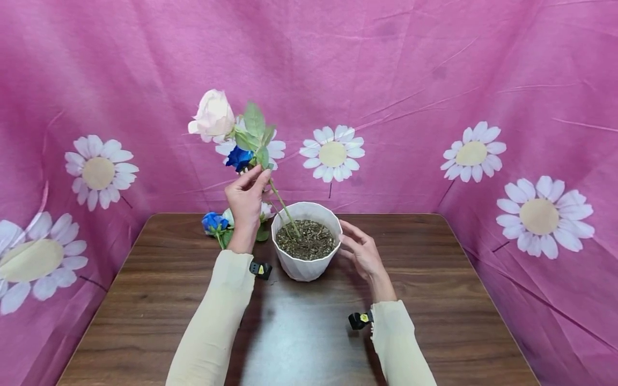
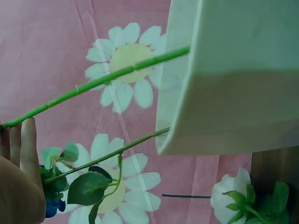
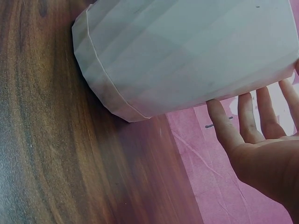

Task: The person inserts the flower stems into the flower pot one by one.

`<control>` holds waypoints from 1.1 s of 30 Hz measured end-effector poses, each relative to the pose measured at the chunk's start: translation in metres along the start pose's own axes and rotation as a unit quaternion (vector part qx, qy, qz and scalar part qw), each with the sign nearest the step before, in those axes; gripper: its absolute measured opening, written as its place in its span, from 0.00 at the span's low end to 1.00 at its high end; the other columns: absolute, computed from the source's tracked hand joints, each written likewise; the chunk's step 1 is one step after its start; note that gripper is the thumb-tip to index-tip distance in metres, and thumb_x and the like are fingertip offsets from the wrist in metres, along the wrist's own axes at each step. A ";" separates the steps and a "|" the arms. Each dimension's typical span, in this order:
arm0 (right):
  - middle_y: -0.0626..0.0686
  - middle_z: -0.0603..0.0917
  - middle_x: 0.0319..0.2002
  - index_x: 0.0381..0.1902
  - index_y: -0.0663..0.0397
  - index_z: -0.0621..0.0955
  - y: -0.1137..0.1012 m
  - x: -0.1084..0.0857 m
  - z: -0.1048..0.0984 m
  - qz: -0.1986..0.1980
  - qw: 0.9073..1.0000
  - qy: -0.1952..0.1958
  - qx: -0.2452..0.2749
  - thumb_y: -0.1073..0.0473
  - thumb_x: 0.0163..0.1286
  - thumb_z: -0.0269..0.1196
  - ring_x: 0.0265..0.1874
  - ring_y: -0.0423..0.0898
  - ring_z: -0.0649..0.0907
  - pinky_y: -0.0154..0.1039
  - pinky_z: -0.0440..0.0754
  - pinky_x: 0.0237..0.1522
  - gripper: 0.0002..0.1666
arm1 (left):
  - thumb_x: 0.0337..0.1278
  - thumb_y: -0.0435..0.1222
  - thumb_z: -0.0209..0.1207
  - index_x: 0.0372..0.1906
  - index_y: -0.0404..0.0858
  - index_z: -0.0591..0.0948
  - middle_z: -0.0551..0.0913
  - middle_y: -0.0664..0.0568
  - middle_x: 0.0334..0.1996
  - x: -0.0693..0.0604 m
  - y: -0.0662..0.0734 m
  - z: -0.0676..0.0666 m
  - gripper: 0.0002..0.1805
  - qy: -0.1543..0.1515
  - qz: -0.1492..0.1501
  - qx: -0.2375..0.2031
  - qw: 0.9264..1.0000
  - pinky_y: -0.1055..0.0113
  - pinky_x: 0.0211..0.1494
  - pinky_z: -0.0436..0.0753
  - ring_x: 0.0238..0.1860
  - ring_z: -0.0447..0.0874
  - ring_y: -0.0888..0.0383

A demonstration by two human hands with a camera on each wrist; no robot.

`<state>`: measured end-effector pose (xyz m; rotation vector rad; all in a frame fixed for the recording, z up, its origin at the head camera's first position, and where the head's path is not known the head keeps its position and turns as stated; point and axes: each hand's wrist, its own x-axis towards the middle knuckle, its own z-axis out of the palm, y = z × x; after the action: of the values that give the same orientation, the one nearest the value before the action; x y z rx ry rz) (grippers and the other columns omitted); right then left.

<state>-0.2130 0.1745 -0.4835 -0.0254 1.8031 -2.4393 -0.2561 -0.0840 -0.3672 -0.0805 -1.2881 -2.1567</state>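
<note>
My left hand pinches the green stem of a pale pink rose high up, near its leaves. The stem's lower end stands in the dark, grainy soil of a white faceted pot, leaning left. Behind that hand a blue rose also rises from the pot, and its thinner stem shows in the left wrist view. My right hand rests its fairly straight fingertips against the pot's right side.
On the brown wooden table, behind my left forearm, lie another blue rose and a whitish rose, partly hidden by the hand. A pink cloth with printed daisies hangs around the table's back and sides.
</note>
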 end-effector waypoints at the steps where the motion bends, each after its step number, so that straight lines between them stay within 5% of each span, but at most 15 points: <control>1: 0.55 0.78 0.59 0.73 0.66 0.68 0.000 0.000 0.000 0.000 1.000 -0.002 0.001 0.70 0.73 0.59 0.51 0.48 0.83 0.55 0.82 0.57 0.31 | 0.55 0.20 0.68 0.47 0.15 0.82 0.87 0.54 0.22 0.000 -0.002 0.001 0.15 0.002 -0.001 0.001 1.000 0.71 0.27 0.86 0.23 0.87 0.63; 7: 0.57 0.76 0.60 0.73 0.66 0.69 0.000 0.000 -0.001 0.001 1.000 -0.001 0.001 0.70 0.73 0.59 0.51 0.48 0.83 0.53 0.83 0.56 0.31 | 0.53 0.19 0.69 0.43 0.20 0.85 0.88 0.53 0.24 -0.003 -0.009 0.008 0.12 0.000 -0.011 0.002 1.000 0.71 0.29 0.87 0.23 0.88 0.63; 17: 0.59 0.75 0.63 0.73 0.66 0.68 0.000 0.003 -0.002 0.001 1.000 -0.008 0.004 0.70 0.73 0.60 0.53 0.52 0.82 0.50 0.84 0.54 0.31 | 0.53 0.18 0.68 0.43 0.18 0.83 0.86 0.60 0.21 -0.006 -0.018 0.021 0.12 -0.055 0.006 0.053 0.997 0.74 0.27 0.86 0.21 0.83 0.68; 25: 0.58 0.76 0.61 0.73 0.66 0.68 -0.001 0.004 0.000 0.000 1.000 0.000 0.001 0.70 0.74 0.59 0.51 0.50 0.83 0.46 0.86 0.52 0.31 | 0.53 0.20 0.69 0.43 0.21 0.85 0.88 0.33 0.37 -0.005 -0.029 0.028 0.11 -0.089 0.014 0.110 0.990 0.76 0.33 0.85 0.26 0.84 0.69; 33: 0.59 0.76 0.62 0.72 0.64 0.70 0.003 0.001 0.000 0.001 1.000 0.010 -0.008 0.69 0.73 0.61 0.50 0.48 0.83 0.52 0.83 0.55 0.31 | 0.53 0.21 0.69 0.43 0.22 0.86 0.87 0.32 0.40 -0.010 -0.035 0.032 0.11 -0.117 0.003 0.157 0.981 0.77 0.36 0.84 0.29 0.83 0.72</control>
<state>-0.2142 0.1735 -0.4867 -0.0001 1.8305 -2.4319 -0.2743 -0.0417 -0.3815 -0.2130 -1.7463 -1.9561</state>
